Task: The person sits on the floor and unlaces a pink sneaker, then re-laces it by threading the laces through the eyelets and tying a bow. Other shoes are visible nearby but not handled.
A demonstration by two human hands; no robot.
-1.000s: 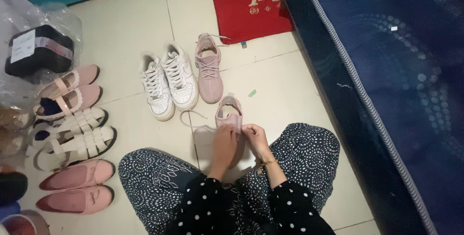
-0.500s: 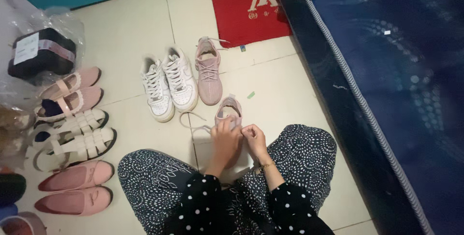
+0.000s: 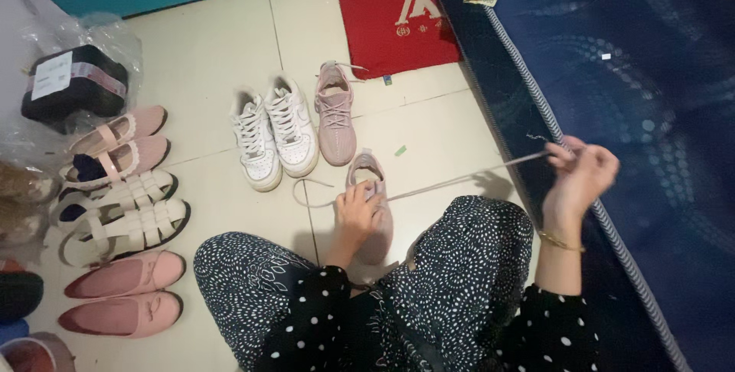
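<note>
A pink sneaker (image 3: 367, 171) lies on the tiled floor in front of my knees, and my left hand (image 3: 357, 213) presses down on its middle. My right hand (image 3: 579, 177) is raised out to the right, pinching the end of the pale shoelace (image 3: 459, 181), which runs taut from the sneaker to my fingers. The lace's other end curls loose on the floor left of the shoe. The matching pink sneaker (image 3: 335, 115) stands just beyond, beside a pair of white sneakers (image 3: 274, 134).
Rows of pink flats (image 3: 122, 295), white sandals (image 3: 115, 215) and pink strap shoes (image 3: 111, 146) line the left side, with a bagged dark box (image 3: 73, 85) behind. A red mat (image 3: 394, 12) lies ahead. A dark blue mattress (image 3: 635, 73) fills the right.
My right hand has left the sneaker and swung out to the right, pulling the shoelace taut. The left hand has stayed on the shoe.
</note>
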